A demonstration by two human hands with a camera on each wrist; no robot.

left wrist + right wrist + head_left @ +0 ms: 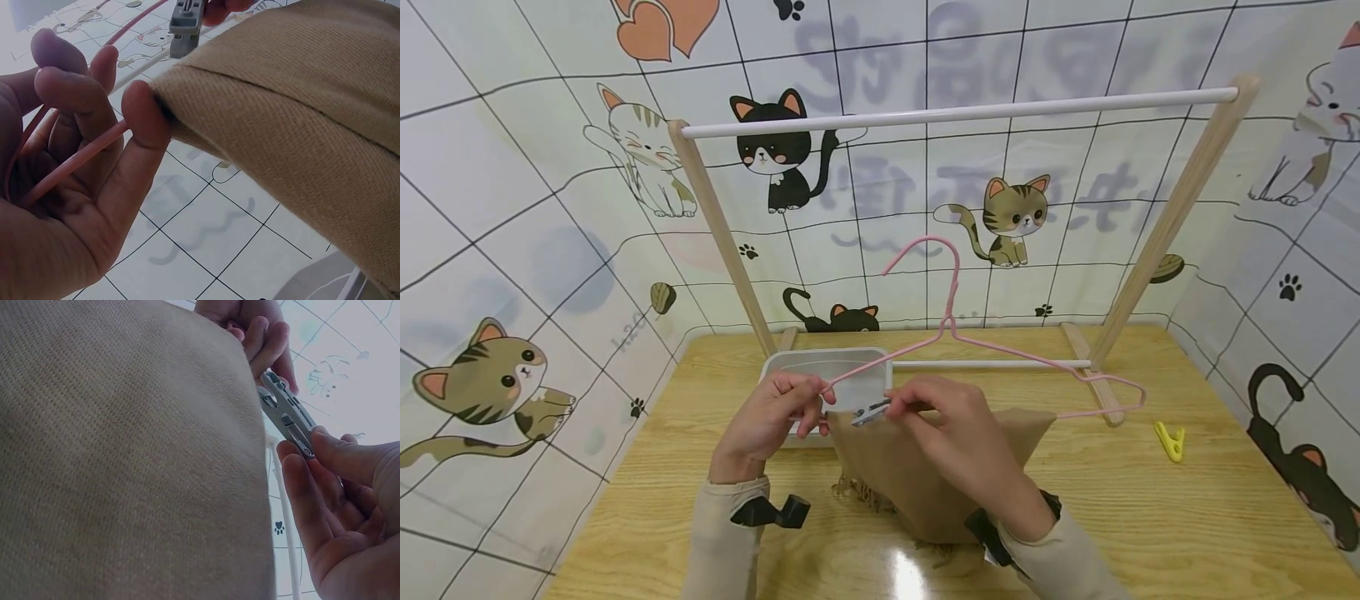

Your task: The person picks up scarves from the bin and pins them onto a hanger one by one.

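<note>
A pink wire hanger is upright over the table, hook at the top. Brown fringed cloth drapes over its lower bar, and the fold shows closely in the left wrist view. My left hand holds the hanger's left corner, fingers curled round the pink wire, one fingertip against the cloth's corner. Between thumb and fingers my right hand pinches a grey clothespin beside the cloth's top edge. Whether the clothespin touches the cloth I cannot tell.
A grey-white basin stands behind my left hand. A wooden rack with a white rail spans the back. On the table's right lies a yellow clothespin. Cat-patterned sheets wall the sides and back.
</note>
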